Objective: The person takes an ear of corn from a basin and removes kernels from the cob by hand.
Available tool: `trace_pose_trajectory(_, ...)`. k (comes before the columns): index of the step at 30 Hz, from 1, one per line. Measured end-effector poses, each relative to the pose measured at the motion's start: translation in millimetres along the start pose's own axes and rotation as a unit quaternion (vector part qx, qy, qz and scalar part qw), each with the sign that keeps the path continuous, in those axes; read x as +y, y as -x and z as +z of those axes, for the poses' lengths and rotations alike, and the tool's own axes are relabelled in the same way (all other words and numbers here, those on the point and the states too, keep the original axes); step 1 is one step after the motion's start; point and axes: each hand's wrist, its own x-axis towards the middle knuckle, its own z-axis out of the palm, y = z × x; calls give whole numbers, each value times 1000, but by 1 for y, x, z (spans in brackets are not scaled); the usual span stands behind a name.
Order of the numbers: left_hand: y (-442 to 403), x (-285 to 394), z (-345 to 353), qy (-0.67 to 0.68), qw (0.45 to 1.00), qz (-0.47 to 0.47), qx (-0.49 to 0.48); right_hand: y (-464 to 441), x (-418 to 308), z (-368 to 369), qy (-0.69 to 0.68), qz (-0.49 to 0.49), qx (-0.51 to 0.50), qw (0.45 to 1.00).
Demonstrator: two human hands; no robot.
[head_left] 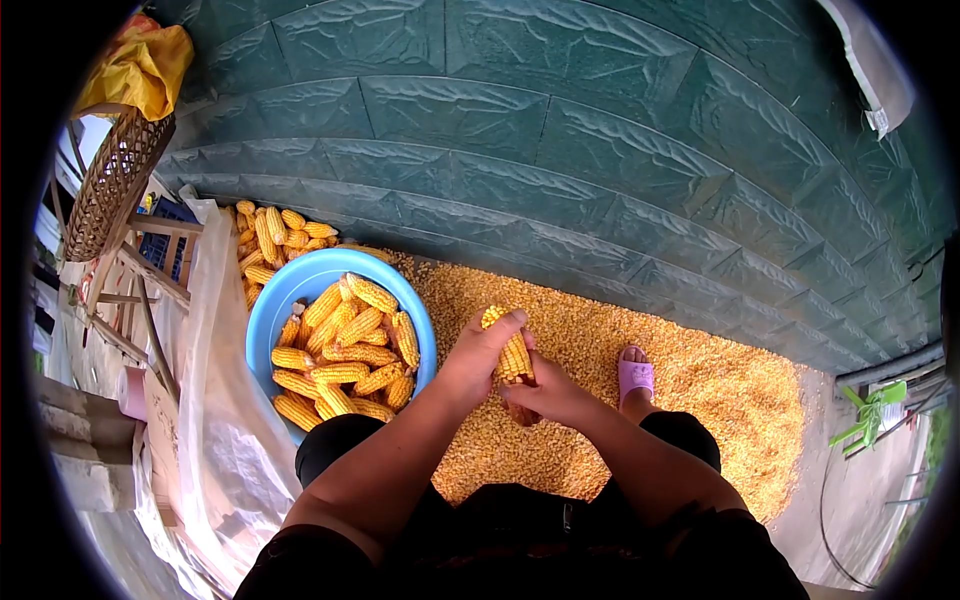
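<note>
In front of me, above the loose kernels, my left hand (487, 352) is wrapped round a yellow ear of corn (513, 358), its thumb lying across the upper part. My right hand (550, 388) closes in from the other side at the lower end. Under its fingers shows a reddish-brown corn cob (521, 413) without kernels; I cannot tell whether it is part of the same ear or a separate piece. A blue tub (258, 345) full of ears of corn (345, 340) stands to the left of my hands.
Shelled kernels (700, 420) cover the ground around my pink sandal (634, 374). More ears (268, 235) lie behind the tub. A green panelled wall (600, 150) runs along the back. Plastic sheeting (225, 430), a wooden frame (155, 270) and a woven basket (115, 185) are at left.
</note>
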Motion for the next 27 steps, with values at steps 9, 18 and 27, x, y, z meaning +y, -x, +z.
trace_pose_trajectory(9, 11, -3, 12, -86, 994, 66, 26, 4, -6, 4, 28, -18, 75, 997)
trace_pose_trajectory(18, 3, -6, 0, -25, 999, 33, 8, 4, -11, -8, 81, 19, -27, 996)
trace_pose_trajectory(27, 2, 1, 0, 58, 996, -29, -63, 10, -6, -10, -343, 135, -102, 924)
